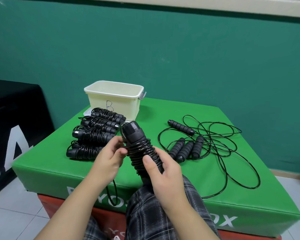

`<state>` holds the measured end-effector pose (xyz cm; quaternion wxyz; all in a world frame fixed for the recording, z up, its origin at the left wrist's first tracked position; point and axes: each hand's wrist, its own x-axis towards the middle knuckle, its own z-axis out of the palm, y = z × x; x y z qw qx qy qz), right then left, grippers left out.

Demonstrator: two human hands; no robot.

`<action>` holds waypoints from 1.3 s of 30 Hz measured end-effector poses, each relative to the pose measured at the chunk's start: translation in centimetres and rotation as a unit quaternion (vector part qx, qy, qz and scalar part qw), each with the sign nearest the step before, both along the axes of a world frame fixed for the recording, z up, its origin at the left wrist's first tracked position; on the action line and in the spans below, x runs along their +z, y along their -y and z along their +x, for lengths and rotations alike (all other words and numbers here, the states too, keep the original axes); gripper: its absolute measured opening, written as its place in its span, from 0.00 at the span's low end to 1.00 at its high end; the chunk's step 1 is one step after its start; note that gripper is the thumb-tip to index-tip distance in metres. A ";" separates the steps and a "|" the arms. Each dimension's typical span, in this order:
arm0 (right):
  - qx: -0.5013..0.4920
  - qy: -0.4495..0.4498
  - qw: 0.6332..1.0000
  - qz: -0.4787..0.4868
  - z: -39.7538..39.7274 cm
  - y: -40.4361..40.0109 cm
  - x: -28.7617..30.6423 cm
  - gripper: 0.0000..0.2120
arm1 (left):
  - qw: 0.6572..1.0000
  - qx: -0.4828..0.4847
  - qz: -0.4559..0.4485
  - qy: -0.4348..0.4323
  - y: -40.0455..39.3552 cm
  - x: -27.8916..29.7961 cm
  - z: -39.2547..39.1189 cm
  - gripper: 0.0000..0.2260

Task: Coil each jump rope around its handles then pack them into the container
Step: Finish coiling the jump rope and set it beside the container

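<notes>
My right hand grips the lower part of a black jump rope bundle, its cord wound in tight turns round the paired handles. The bundle tilts up toward the container. My left hand pinches the cord at the bundle's left side; a loose loop of that cord hangs over the box's front edge. Several coiled jump ropes lie stacked to the left. To the right lie uncoiled jump ropes with tangled cords. The cream container marked B stands open at the back.
All of this sits on a green padded box over a red one. A black padded block stands at the left. A green wall is behind. My plaid-clad leg is at the box's front edge.
</notes>
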<state>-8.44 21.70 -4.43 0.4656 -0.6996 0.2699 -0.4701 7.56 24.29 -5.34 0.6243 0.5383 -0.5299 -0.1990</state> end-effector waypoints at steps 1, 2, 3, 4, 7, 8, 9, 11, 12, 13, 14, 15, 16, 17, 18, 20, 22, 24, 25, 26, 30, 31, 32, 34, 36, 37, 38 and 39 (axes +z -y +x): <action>0.010 0.002 1.000 0.005 0.0 0.1 0.0 0.17 | 0.998 -0.044 0.007 -0.043 0.0 -0.1 0.0 0.31; 0.018 0.004 1.000 0.010 -0.1 0.3 0.0 0.19 | 0.995 -0.068 0.019 -0.063 -0.2 0.0 -0.1 0.31; 0.022 0.004 1.000 0.012 0.0 0.5 -0.2 0.21 | 0.995 -0.067 0.027 -0.064 -0.4 0.2 -0.2 0.32; 0.022 0.000 1.000 0.013 0.0 0.6 -0.2 0.21 | 0.998 -0.041 0.027 -0.050 -0.6 0.3 -0.3 0.34; -0.028 -0.001 1.000 -0.007 0.3 0.8 -0.7 0.18 | 0.994 0.091 -0.017 0.060 -1.2 0.5 -0.5 0.33; -0.061 0.001 0.997 -0.037 0.4 0.8 -0.8 0.16 | 0.987 0.129 -0.028 0.091 -1.4 0.7 -0.8 0.30; -0.097 -0.001 0.992 -0.082 0.5 0.8 -0.8 0.14 | 0.980 0.161 -0.031 0.114 -1.7 0.9 -1.1 0.27; -0.151 -0.010 0.972 -0.178 0.7 0.8 -0.7 0.11 | 0.968 0.202 -0.034 0.145 -1.9 1.3 -1.7 0.25; -0.163 -0.013 0.965 -0.205 0.7 0.8 -0.8 0.12 | 0.963 0.216 -0.037 0.155 -2.1 1.4 -1.9 0.24; -0.168 -0.025 0.961 -0.217 0.7 0.7 -0.9 0.14 | 0.959 0.227 -0.038 0.165 -2.2 1.5 -2.0 0.25; -0.163 -0.047 0.961 -0.219 0.6 0.6 -0.8 0.17 | 0.954 0.238 -0.038 0.176 -2.3 1.6 -2.1 0.27; -0.155 -0.080 0.961 -0.214 0.7 0.4 -0.8 0.22 | 0.949 0.247 -0.041 0.189 -2.4 1.8 -2.0 0.27; -0.148 -0.121 0.959 -0.209 0.7 0.2 -0.7 0.27 | 0.945 0.253 -0.049 0.202 -2.5 2.0 -1.9 0.27; -0.141 -0.165 0.954 -0.208 0.8 0.1 -0.6 0.34 | 0.940 0.256 -0.057 0.218 -2.6 2.3 -2.0 0.27; -0.133 -0.204 0.948 -0.207 0.9 0.0 -0.6 0.40 | 0.935 0.259 -0.063 0.235 -2.7 2.6 -2.1 0.25; -0.117 -0.244 0.944 -0.191 1.1 -0.1 -0.4 0.49 | 0.929 0.257 -0.070 0.258 -2.7 3.0 -2.5 0.23; -0.115 -0.241 0.950 -0.164 1.1 0.0 -0.2 0.48 | 0.936 0.230 -0.080 0.253 -2.6 3.0 -2.6 0.21; -0.117 -0.208 0.962 -0.135 0.9 0.1 -0.2 0.42 | 0.950 0.173 -0.092 0.245 -2.6 2.8 -2.3 0.19; -0.117 -0.186 0.968 -0.118 0.9 0.1 -0.3 0.39 | 0.955 0.144 -0.094 0.241 -2.6 2.7 -2.1 0.19; -0.116 -0.162 0.975 -0.098 0.8 0.0 -0.3 0.37 | 0.960 0.118 -0.093 0.235 -2.6 2.7 -1.9 0.16; -0.105 -0.086 0.990 -0.026 0.5 -0.2 -0.3 0.31 | 0.983 0.060 -0.065 0.162 -2.5 2.3 -1.7 0.05; -0.099 -0.075 0.992 -0.020 0.4 -0.1 -0.2 0.28 | 0.989 0.062 -0.052 0.121 -2.4 2.1 -1.6 0.05; -0.090 -0.067 0.994 -0.016 0.3 -0.1 -0.2 0.25 | 0.992 0.073 -0.041 0.092 -2.2 2.0 -1.4 0.04; -0.064 -0.053 0.997 -0.010 0.2 -0.2 -0.1 0.20 | 0.992 0.102 -0.030 0.070 -1.6 1.7 -0.8 0.07; -0.039 -0.033 0.999 -0.003 0.2 -0.4 0.0 0.20 | 0.995 0.089 -0.025 0.025 -1.0 1.6 -0.4 0.14; -0.026 -0.021 0.999 0.001 0.1 -0.5 0.1 0.20 | 0.997 0.070 -0.024 0.005 -0.8 1.6 -0.4 0.19; -0.012 -0.009 1.000 0.002 0.0 -0.6 0.2 0.20 | 0.999 0.048 -0.017 -0.001 -0.6 1.6 -0.5 0.26; 0.000 0.002 1.000 0.001 -0.1 -0.6 0.3 0.20 | 1.000 0.025 -0.006 0.004 -0.6 1.8 -0.8 0.31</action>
